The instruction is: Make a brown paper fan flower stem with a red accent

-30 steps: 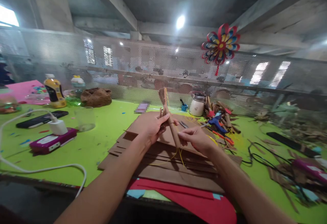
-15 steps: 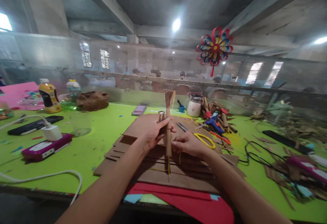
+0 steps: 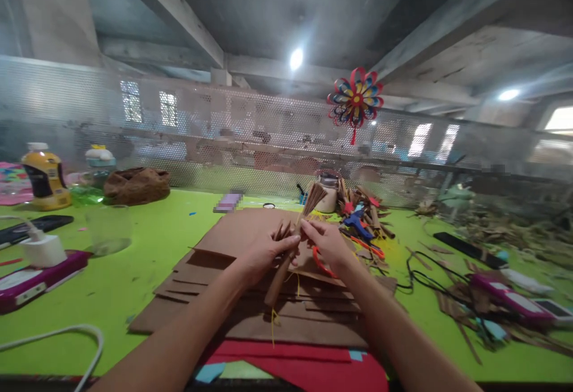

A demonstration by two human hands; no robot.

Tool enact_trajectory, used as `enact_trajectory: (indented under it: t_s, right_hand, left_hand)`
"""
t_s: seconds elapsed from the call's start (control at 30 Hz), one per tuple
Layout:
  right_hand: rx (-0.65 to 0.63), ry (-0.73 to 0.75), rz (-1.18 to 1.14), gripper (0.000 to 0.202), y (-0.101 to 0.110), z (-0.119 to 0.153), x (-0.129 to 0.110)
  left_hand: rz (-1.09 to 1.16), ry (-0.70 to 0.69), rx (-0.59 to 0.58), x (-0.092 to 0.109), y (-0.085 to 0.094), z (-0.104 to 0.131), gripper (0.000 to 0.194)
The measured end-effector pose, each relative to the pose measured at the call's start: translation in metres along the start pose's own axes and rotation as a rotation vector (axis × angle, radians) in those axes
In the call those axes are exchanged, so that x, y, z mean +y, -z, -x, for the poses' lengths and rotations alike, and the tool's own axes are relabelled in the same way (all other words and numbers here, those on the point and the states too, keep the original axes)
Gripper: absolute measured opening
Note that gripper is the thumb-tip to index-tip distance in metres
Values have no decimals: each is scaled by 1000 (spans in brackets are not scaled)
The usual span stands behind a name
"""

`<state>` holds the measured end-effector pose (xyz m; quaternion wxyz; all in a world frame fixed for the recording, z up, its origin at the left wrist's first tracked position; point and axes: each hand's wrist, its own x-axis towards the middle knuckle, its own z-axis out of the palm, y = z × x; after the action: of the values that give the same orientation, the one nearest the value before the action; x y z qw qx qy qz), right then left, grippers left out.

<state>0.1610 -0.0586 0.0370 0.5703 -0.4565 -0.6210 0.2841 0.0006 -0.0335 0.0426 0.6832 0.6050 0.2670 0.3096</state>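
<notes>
A rolled brown paper piece with a fringed, brush-like top slants up to the right over stacked brown sheets. My left hand is closed round its middle, with more small brown paper pieces standing between its fingers. Just above, my right hand pinches the roll below the fringe. A thin yellow string hangs from the roll's lower end. Orange handles, seemingly of scissors, show beside my right hand, partly hidden by it.
On the green table are a clear cup, a yellow bottle and a purple power strip at left. A blue glue gun, a jar and paper scraps lie behind right. Red sheets stick out in front.
The roll has tilted, its fringed top now leaning right and its lower end left. My right hand has moved up from the lower part to below the fringe. The view has shifted right.
</notes>
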Motion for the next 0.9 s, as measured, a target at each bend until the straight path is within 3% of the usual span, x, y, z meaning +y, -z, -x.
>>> enact_trajectory:
  t_s: [0.4, 0.73, 0.9]
  right_hand:
    - [9, 88, 151, 39, -6, -3, 14]
    - [-113, -108, -315, 33, -3, 4, 5]
    - [-182, -137, -401, 34, 3, 3, 2]
  left_hand:
    - [-32, -24, -25, -16, 3, -4, 31]
    - [-31, -16, -62, -9, 0, -1, 35]
    - [22, -67, -60, -13, 3, -6, 29]
